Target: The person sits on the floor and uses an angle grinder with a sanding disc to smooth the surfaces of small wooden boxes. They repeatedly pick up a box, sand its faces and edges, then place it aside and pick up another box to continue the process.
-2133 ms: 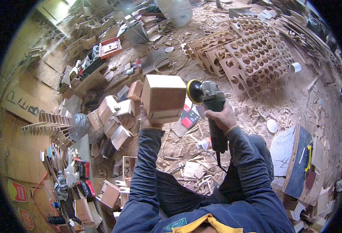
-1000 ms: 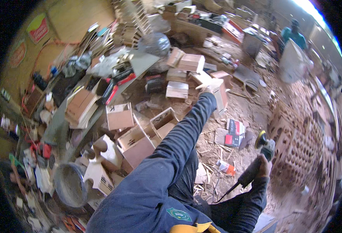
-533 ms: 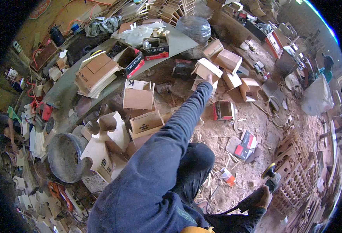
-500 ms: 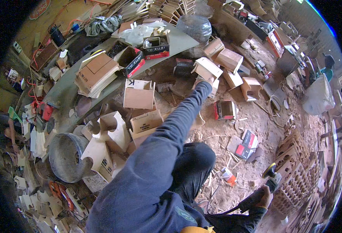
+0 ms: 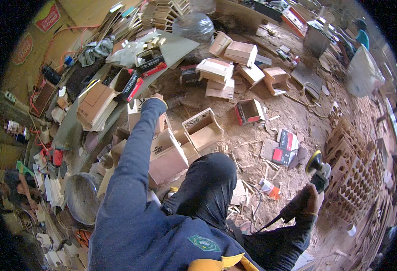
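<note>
My left arm stretches forward, and my left hand (image 5: pixel 157 97) is closed over the far upper edge of a pale wooden box (image 5: pixel 136 118); its fingertips are partly hidden. Nearer to me stand an open wooden box (image 5: pixel 167 158) and another wooden box with a cut-out pattern (image 5: pixel 204 131). Low on the right, my right hand (image 5: pixel 314 201) is wrapped round the dark body of an angle grinder (image 5: pixel 303 198). The grinder's yellow-edged disc (image 5: pixel 314 161) points up and away from the boxes.
Several wooden boxes (image 5: pixel 220 72) sit ahead on the dusty ground. Flattened red and black cartons (image 5: pixel 285 147) and an orange-and-white container (image 5: pixel 269 189) lie near my knee. Perforated wood panels (image 5: pixel 356 167) are stacked at right. A person (image 5: pixel 21 187) sits at far left.
My left hand has moved left from the stacked boxes ahead to the pale wooden box. The right hand still holds the grinder. The whole view has shifted.
</note>
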`<action>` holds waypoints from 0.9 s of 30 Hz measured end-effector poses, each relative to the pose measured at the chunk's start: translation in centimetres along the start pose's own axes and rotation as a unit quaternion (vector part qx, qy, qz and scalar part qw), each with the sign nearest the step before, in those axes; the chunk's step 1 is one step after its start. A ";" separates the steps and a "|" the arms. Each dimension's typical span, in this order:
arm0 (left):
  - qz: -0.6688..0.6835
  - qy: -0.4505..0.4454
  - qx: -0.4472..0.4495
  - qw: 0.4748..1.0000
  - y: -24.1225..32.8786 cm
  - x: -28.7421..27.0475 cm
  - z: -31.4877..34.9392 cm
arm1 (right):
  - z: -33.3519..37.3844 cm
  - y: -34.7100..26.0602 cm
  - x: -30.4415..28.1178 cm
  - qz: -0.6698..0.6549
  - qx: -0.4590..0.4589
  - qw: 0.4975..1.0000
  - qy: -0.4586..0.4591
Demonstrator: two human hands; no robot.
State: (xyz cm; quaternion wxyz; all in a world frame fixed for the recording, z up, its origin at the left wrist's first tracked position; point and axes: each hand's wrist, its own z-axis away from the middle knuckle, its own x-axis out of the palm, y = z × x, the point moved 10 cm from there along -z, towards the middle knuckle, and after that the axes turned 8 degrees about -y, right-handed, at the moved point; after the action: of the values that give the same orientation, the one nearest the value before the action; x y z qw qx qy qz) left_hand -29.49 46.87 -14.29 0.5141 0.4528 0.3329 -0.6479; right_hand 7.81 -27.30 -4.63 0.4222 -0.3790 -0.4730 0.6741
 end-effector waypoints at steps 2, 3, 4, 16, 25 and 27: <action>0.112 0.111 0.135 0.978 0.3 -1.5 0.3 | -0.7 0.7 -0.7 -0.007 -0.005 1.000 0.009; 0.148 0.153 0.208 0.955 0.5 -2.5 1.0 | -0.9 1.2 -1.1 -0.007 -0.001 1.000 0.015; 0.250 0.157 0.222 0.929 -1.1 -2.0 2.1 | -1.1 1.8 -1.4 -0.007 0.009 1.000 0.016; 0.181 0.086 0.001 0.980 -4.8 -2.1 8.4 | -0.4 1.3 -1.7 -0.053 -0.027 0.998 0.018; 0.163 0.046 -0.036 0.985 0.5 -7.0 10.8 | 0.7 -1.5 -0.6 -0.069 -0.121 0.990 -0.001; 0.238 0.059 0.022 0.969 5.0 -8.1 11.2 | -0.1 -0.8 -0.4 -0.052 -0.121 0.991 0.004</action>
State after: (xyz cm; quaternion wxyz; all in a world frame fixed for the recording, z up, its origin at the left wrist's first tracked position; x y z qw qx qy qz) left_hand -26.91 38.59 -2.46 0.6229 0.5674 0.2307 -0.4867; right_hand 8.22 -27.49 -3.84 0.4095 -0.4050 -0.5685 0.5875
